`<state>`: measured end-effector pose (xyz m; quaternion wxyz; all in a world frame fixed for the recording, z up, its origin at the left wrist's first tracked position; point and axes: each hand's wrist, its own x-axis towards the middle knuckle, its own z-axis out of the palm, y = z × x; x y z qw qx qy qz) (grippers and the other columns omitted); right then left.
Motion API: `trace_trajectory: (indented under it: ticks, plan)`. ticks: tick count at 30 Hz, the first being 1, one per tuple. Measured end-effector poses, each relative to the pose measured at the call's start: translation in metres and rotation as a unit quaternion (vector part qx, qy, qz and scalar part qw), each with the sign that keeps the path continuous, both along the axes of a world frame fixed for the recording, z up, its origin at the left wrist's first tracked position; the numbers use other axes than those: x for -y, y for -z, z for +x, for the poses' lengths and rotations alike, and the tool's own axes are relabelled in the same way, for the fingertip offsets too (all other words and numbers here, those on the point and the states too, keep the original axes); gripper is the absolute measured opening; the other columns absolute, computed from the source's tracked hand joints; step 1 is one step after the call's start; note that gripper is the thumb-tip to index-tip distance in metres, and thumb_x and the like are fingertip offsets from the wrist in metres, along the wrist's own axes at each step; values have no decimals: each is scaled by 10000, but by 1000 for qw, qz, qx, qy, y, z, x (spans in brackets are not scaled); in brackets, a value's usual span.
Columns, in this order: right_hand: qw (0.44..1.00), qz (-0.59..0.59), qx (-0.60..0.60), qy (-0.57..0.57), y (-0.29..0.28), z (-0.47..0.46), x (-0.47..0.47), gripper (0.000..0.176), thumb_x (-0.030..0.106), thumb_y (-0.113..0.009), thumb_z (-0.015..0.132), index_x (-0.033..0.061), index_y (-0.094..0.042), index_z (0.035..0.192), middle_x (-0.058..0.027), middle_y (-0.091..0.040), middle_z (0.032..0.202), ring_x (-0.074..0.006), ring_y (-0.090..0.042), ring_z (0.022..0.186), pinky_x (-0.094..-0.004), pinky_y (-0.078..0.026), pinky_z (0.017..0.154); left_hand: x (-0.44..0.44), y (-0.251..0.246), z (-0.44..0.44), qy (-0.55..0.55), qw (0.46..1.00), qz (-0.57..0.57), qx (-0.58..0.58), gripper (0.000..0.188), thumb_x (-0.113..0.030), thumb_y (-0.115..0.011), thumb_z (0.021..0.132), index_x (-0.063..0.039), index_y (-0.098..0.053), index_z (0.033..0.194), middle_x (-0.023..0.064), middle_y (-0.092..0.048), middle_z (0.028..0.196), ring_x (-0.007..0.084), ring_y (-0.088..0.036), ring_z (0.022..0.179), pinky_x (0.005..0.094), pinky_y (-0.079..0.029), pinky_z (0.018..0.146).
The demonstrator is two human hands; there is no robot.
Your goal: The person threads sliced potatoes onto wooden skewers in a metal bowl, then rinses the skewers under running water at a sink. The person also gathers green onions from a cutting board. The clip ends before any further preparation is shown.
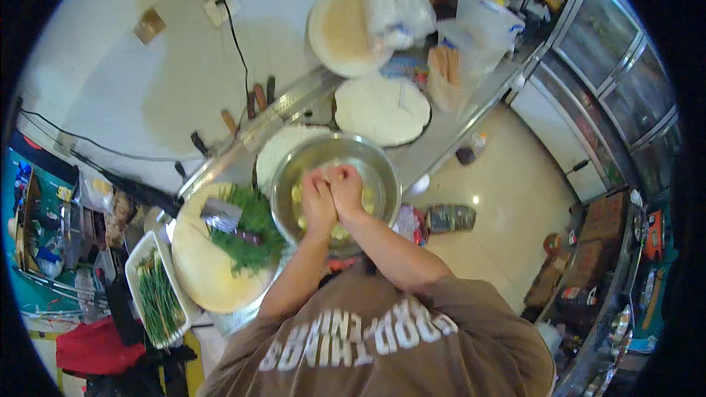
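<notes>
A large round stainless steel bowl (390, 176) is before me, with pale yellow-green pieces (340, 231) of food around its inside. Both hands are over the bowl, side by side and touching, fingers curled inward. My left hand (319, 198) is on the left and my right hand (346, 187) on the right. Something pale shows at the fingertips, too blurred to name, and what the palms hold is hidden. Left of the bowl, a cleaver (222, 215) with a dark handle lies across leafy green herbs (251, 251) on a round cutting board (201, 264).
A white basket (186, 309) of long green stalks stands at the lower left. Behind the bowl are white round boards (380, 110), a plastic bag (397, 0) and a container of wooden sticks (449, 80). Knife handles (260, 96) stick up along the wall. Bags (451, 218) lie on the floor.
</notes>
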<state>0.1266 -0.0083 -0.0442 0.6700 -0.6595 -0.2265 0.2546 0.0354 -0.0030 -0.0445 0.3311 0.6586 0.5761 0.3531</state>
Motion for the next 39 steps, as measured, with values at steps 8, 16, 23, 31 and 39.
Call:
trace_trajectory:
  ticks: [8,16,23,31,39]
  plan:
    - [978,-18,-175,-114,51,157,14,272,157,-608,946,18,-585,1178,-51,-600,888,-144,-572,762,-296,-481,659,-102,-7,-112,11,975,-96,201,345,-99,-541,947,-82,-571,1290,83,-665,1002,179,-618,832,334,-534,660]
    - [914,-42,-255,-313,42,114,69,268,90,-460,1023,61,-478,1289,-153,-631,1247,-192,-658,894,-349,-558,807,-8,79,-38,569,777,42,-267,342,-33,-534,870,-115,-706,1155,135,-689,1093,337,-643,1061,400,-508,925]
    - [920,-1,-190,-343,15,126,84,178,129,-463,1040,97,-559,1186,-30,-661,1001,-94,-534,698,-246,-454,654,-21,50,-7,441,891,-30,-106,238,-135,-535,986,-92,-693,1159,95,-706,965,257,-671,933,358,-517,852]
    - [893,32,-268,-361,-11,122,59,382,85,-488,1011,87,-587,1379,36,-534,869,-86,-463,698,-235,-420,654,-47,-40,0,136,930,-96,328,216,-162,-507,1057,-73,-508,1254,59,-665,770,133,-609,708,287,-516,695]
    - [925,74,-222,-299,-30,89,32,366,110,-618,987,-5,-590,1333,-48,-661,994,-128,-630,835,-267,-552,786,-20,-67,-31,263,947,-152,105,215,-137,-673,962,-32,-719,1145,28,-706,828,92,-612,681,242,-498,644]
